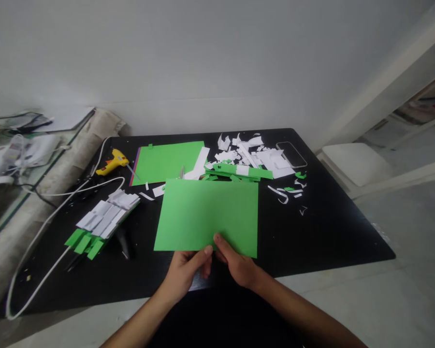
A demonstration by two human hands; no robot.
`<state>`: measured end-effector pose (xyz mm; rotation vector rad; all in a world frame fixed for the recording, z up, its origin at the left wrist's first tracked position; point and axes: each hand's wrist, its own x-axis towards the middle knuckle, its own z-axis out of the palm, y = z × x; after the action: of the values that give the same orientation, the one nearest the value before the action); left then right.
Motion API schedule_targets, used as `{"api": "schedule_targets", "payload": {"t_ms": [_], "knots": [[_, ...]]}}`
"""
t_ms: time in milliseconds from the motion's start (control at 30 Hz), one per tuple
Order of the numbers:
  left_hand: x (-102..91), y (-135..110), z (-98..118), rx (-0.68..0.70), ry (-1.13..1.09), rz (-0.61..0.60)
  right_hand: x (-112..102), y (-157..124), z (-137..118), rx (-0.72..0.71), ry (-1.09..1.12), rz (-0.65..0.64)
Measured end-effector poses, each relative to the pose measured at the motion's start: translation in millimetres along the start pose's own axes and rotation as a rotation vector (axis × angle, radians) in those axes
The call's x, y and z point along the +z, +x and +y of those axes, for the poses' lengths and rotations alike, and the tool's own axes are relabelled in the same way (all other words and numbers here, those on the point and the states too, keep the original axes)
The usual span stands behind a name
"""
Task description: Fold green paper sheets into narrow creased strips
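Observation:
A flat green sheet of paper (pixel 208 212) is held up above the near side of the black table. My left hand (pixel 190 268) pinches its lower edge, thumb on top and fingers underneath. Close beside it, my right hand (pixel 237 263) grips the same edge, its thumb lying on the sheet's face. Behind the held sheet lies a stack of green sheets (pixel 166 159), partly covered by white strips. A long folded green strip (pixel 239 170) rests among paper pieces. Scissor blades (pixel 181 172) show just beyond the sheet's top edge; the rest of them is hidden.
A yellow glue gun (pixel 113 162) lies at the left, near a looping white cable (pixel 39 232). Layered white and green paper pieces (pixel 107 215) rest at the front left. White scraps (pixel 248 150) and a phone-like slab (pixel 292 153) lie at the back right of the table (pixel 322 232).

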<state>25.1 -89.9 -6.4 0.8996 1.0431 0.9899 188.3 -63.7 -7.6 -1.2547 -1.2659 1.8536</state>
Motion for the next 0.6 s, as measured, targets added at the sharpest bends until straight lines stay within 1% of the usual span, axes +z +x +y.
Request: {"api": "schedule_targets", "payload": {"t_ms": [67,133,233,333,467,600], "knots": [[4.8,1,-4,-0.015,-0.005,0.026,1,-2,1,0.06,0.026,0.022],[5.6,2,-5,-0.021,-0.003,0.03,0,-3,1,0.07,0.077,0.043],[1.5,2,-7,-0.025,0.001,0.046,-2,-4,1,0.08,0.125,0.04],[-4.9,1,-9,-0.012,-0.018,0.09,-2,-5,1,0.115,0.093,0.022],[-10.9,-1,-7,-0.002,-0.038,0.112,0,-8,-4,0.096,0.075,0.024],[-16.9,-1,1,0.068,-0.055,0.168,-4,-9,-8,0.055,-0.012,-0.016]]}}
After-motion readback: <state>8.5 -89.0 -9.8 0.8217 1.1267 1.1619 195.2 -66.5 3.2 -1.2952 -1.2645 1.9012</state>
